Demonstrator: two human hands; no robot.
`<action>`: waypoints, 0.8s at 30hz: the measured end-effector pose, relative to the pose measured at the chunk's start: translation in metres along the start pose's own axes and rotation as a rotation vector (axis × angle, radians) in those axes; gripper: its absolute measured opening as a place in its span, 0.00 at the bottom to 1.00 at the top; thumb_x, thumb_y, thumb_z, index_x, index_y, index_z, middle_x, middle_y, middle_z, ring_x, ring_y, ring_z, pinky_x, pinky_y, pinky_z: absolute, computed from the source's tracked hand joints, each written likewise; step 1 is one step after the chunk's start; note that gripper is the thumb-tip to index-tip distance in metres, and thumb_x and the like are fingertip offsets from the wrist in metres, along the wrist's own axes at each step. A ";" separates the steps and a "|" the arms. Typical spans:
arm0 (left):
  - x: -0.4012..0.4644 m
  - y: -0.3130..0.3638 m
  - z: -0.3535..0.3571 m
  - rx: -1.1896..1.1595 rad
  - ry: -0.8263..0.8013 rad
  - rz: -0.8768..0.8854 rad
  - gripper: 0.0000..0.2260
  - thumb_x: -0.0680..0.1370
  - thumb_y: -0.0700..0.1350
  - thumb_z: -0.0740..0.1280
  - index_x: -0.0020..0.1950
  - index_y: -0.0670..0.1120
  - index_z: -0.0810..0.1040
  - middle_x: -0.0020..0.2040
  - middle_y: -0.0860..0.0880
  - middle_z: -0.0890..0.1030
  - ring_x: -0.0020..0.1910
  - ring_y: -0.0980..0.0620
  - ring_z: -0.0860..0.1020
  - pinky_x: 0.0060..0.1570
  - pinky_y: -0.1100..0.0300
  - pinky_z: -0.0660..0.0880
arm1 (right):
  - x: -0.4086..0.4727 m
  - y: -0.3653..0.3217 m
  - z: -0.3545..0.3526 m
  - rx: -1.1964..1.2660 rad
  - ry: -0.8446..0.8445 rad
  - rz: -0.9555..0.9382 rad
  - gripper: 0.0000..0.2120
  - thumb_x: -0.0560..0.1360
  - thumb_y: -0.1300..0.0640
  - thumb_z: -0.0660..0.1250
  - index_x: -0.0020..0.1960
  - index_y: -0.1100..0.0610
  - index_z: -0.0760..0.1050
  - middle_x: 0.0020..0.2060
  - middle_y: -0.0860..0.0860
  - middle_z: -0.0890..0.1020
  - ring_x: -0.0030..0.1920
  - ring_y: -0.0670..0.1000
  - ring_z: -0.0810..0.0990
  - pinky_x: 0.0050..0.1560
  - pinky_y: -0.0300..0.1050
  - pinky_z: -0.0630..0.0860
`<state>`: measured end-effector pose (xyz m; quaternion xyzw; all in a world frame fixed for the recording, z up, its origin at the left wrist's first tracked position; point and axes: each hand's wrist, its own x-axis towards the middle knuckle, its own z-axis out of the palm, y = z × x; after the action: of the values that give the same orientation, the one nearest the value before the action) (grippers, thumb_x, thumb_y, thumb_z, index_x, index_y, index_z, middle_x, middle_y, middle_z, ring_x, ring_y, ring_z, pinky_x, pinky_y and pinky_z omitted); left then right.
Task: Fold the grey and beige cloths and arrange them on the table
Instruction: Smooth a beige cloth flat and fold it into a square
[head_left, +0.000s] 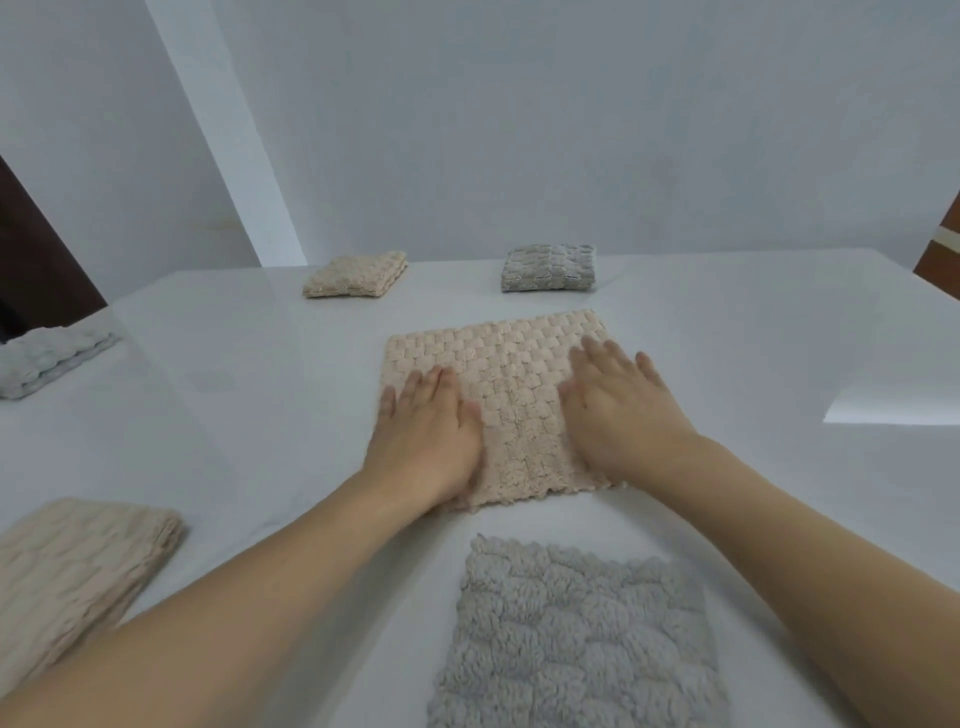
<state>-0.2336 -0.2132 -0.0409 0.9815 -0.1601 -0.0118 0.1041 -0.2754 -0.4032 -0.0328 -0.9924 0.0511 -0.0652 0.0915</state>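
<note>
Both hands lie flat on a beige cloth (511, 395) spread in the middle of the white table (753, 332). The left hand (426, 426) presses the cloth's left side with straight fingers, holding nothing, and the right hand (621, 410) presses its right side the same way, fingers straight and slightly spread. Just nearer than this cloth, apart from it, a grey cloth (571, 639) lies spread flat. At the far side of the table sit a small folded beige cloth (356, 275) to the left and a small folded grey cloth (549, 267) to the right, well apart. At the left edge rests a folded grey stack (47, 358), and at the near left a folded beige stack (72, 571)
</note>
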 end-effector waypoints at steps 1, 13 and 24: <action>-0.007 0.009 0.006 -0.002 -0.004 0.035 0.26 0.84 0.54 0.41 0.81 0.47 0.44 0.81 0.50 0.45 0.79 0.52 0.42 0.77 0.49 0.39 | -0.005 -0.006 0.005 0.003 -0.037 -0.033 0.27 0.82 0.48 0.41 0.79 0.57 0.46 0.78 0.53 0.46 0.78 0.52 0.43 0.76 0.53 0.40; -0.018 -0.038 0.000 0.073 -0.112 -0.001 0.27 0.83 0.58 0.40 0.80 0.51 0.40 0.80 0.53 0.39 0.78 0.55 0.39 0.77 0.52 0.39 | 0.001 0.035 0.007 -0.037 -0.205 0.100 0.29 0.82 0.44 0.38 0.79 0.54 0.39 0.78 0.51 0.41 0.77 0.51 0.39 0.76 0.55 0.38; 0.060 -0.021 -0.049 -0.052 0.036 0.087 0.26 0.85 0.51 0.46 0.81 0.44 0.46 0.81 0.47 0.46 0.79 0.50 0.43 0.77 0.52 0.40 | 0.073 0.003 -0.018 0.007 -0.089 -0.195 0.27 0.83 0.48 0.44 0.79 0.55 0.43 0.78 0.50 0.44 0.78 0.48 0.42 0.76 0.48 0.40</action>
<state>-0.1677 -0.2027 0.0033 0.9707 -0.2003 0.0063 0.1328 -0.2059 -0.4179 -0.0065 -0.9942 -0.0499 -0.0300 0.0904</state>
